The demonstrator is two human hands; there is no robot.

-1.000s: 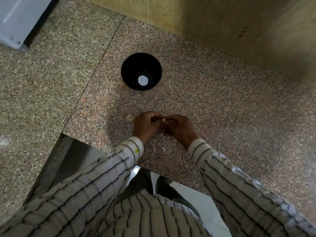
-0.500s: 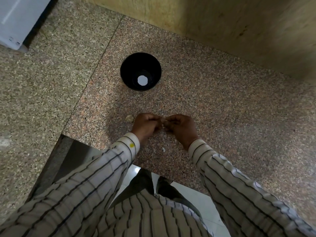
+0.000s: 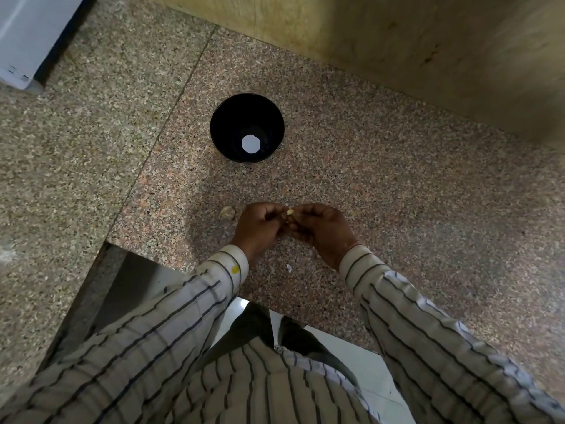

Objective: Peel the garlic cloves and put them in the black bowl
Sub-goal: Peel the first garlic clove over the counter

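Note:
A small pale garlic clove (image 3: 289, 212) sits between the fingertips of both hands, low over the granite counter. My left hand (image 3: 260, 228) and my right hand (image 3: 321, 229) both pinch it, fingers curled, knuckles nearly touching. The black bowl (image 3: 220, 139) stands beyond the hands, toward the wall, with a white round spot on its bottom. Another garlic piece in its skin (image 3: 227, 212) lies on the counter just left of my left hand. A small white flake of peel (image 3: 288, 267) lies between my wrists.
The reddish granite counter (image 3: 397, 194) ends in a front edge near my body. A beige wall (image 3: 397, 41) runs along the back. A white appliance (image 3: 27, 35) stands at the far left on a greyer granite slab (image 3: 76, 133).
Both hands stay together at the same spot. The fingers have shifted slightly on the clove, which now shows at the fingertips again.

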